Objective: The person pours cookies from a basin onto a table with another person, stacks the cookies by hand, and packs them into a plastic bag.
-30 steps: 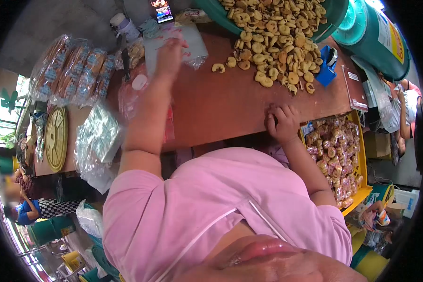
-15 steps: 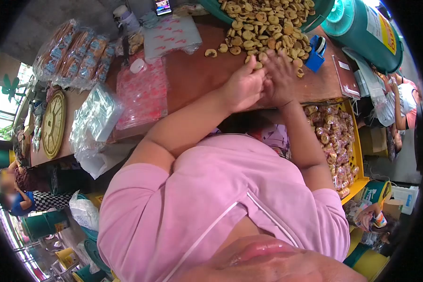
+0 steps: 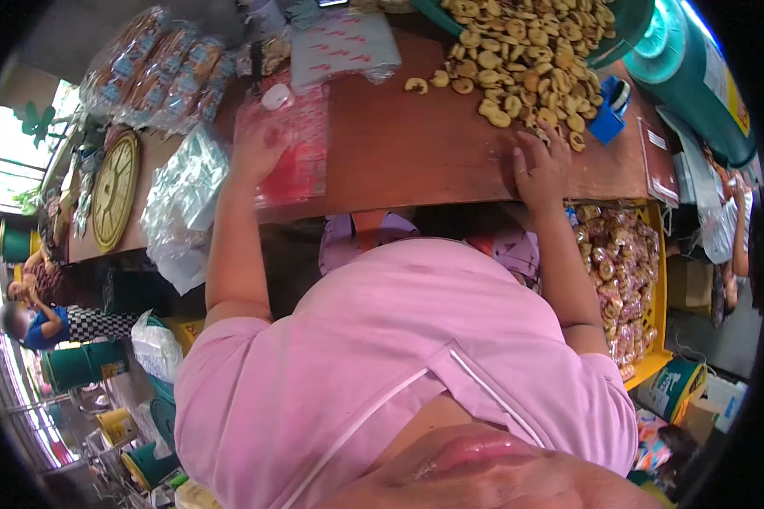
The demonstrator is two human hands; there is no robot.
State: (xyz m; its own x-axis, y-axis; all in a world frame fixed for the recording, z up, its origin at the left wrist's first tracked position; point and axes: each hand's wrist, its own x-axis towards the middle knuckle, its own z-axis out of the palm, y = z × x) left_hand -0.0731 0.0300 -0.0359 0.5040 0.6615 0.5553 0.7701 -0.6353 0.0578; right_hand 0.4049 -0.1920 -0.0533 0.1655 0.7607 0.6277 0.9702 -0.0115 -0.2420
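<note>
My left hand (image 3: 261, 151) lies on the red-printed clear plastic bags (image 3: 304, 161), fingers stretched out, a little blurred against the print. A round white lid (image 3: 276, 97) sits on the bags just above its fingertips. My right hand (image 3: 542, 176) rests on the brown table (image 3: 399, 174) with its fingers apart, holding nothing that I can see. Its fingertips reach the lower edge of a pile of ring-shaped biscuits (image 3: 526, 64). The pile spills from a green basin (image 3: 624, 38). Beside it stands a blue holder (image 3: 607, 119).
A stack of printed plastic sheets (image 3: 344, 51) lies at the back. Packed bread bags (image 3: 161, 72), a loose clear bag (image 3: 182, 191) and a gold clock (image 3: 115, 191) are at the left. A yellow crate (image 3: 651, 327) of wrapped packs stands at the lower right. Other people are at both sides.
My hands were together near the pile and have separated. My left hand moved left onto the red-printed bags; my right hand came down to the table. The camera view has shifted.
</note>
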